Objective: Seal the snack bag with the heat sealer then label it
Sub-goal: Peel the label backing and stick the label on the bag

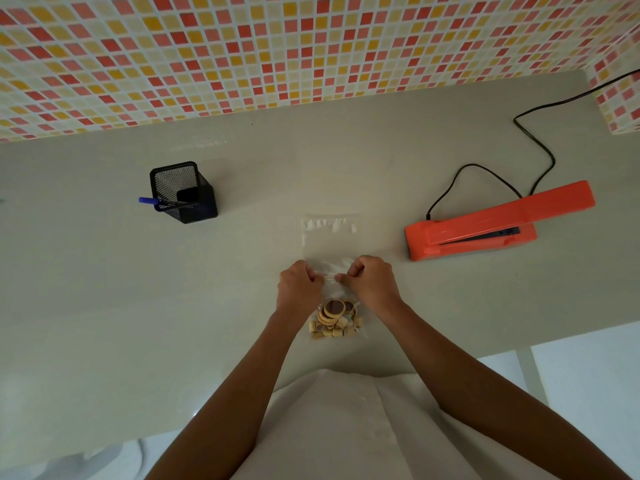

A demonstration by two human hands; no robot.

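A clear snack bag (335, 306) with round biscuits and small wafer pieces in its lower part hangs in front of me over the table. My left hand (298, 285) and my right hand (371, 280) pinch its top edge from either side, fingers curled. A second clear bag (329, 237) lies flat on the table just beyond my hands. The orange heat sealer (491, 225) sits to the right with its lid arm raised.
A black mesh pen holder (183, 192) with a blue pen (149, 201) stands at the left. The sealer's black cable (533, 140) loops toward the back right corner. A mosaic tile wall borders the grey table (104, 289) at the back. The table's front edge is near my body.
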